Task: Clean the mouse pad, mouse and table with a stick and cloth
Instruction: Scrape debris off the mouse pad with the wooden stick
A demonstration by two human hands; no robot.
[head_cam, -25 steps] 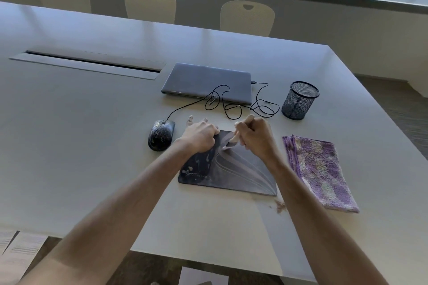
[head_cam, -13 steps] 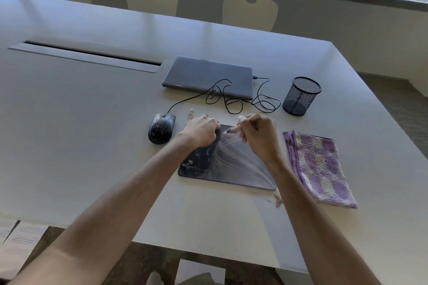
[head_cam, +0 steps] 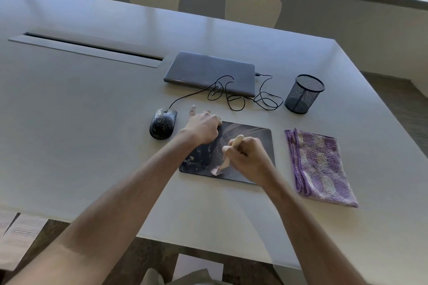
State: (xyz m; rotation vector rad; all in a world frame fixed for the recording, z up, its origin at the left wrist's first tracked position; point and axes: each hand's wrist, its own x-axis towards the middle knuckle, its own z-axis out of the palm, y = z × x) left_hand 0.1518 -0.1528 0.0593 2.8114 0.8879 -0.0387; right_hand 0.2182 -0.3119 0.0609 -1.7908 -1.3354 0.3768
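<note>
From my remote seat, I saw the right hand [head_cam: 251, 157] curled in a fist, its grip clamped around a pale wooden stick [head_cam: 231, 152] that slanted down toward me, its lower tip touching the near part of the dark mouse pad [head_cam: 252, 133] beside a small pinkish smear. The left hand [head_cam: 203, 128] rested at the pad's far left corner with its fingers bent over the edge; I could not tell whether that grip pinched the pad or only pressed on it. The pad lay flat on the pale counter [head_cam: 92, 122], with light specks on its left part. Just to its left sat the black mouse [head_cam: 162, 126], speckled with marks, its cable [head_cam: 231, 97] running back in loose loops across the closed grey laptop [head_cam: 209, 71]. To the pad's right, apart from it, the folded purple cloth [head_cam: 320, 165] lay untouched on the counter. A black mesh pen cup [head_cam: 303, 93] stood upright beyond the cloth, near the cable loops. A long slot cover [head_cam: 88, 50] was set into the counter to the far left, and three cream chairs [head_cam: 253, 8] stood along the far side under the windows.
</note>
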